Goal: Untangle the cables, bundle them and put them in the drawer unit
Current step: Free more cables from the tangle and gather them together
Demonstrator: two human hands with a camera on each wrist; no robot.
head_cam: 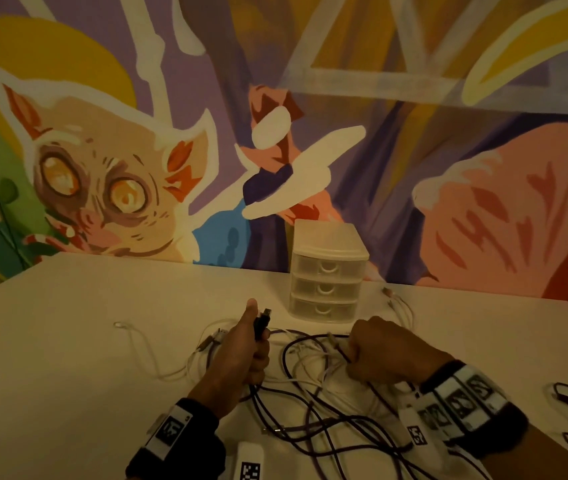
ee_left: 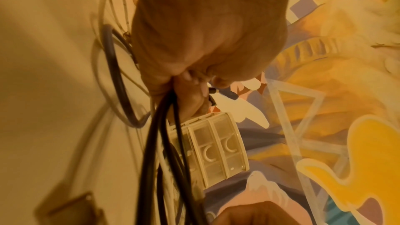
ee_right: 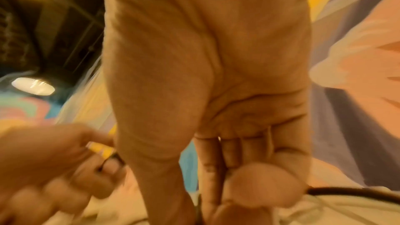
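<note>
Wearing marker tags printed with black square patterns, both wrists carry no brand or writing that can be read.

Just in front of the drawer unit (head_cam: 327, 271), the left hand (head_cam: 241, 355) has its fingers (ee_left: 192, 102) curled round the dark cable (head_cam: 310, 403), thumb pointing up; the cable's black plug (head_cam: 263, 322) sticks out above the fist. In the left wrist view the dark strands run down out of the closed fist.

The right hand (head_cam: 383, 351), in front of the drawer unit and slightly to its right, is fisted; its fingers (ee_right: 218, 160) are folded against the palm, clamped on strands of the dark cable and the white cables (head_cam: 313, 362) where they cross.

The tangle of dark and white cables lies on the pale surface (head_cam: 68, 341) in front of the drawer unit, between and beneath the hands. More white cable (head_cam: 402, 308) lies just right of the unit's base. The unit's three clear drawers are all closed, and it stands against the painted mural wall (head_cam: 449, 150).
</note>
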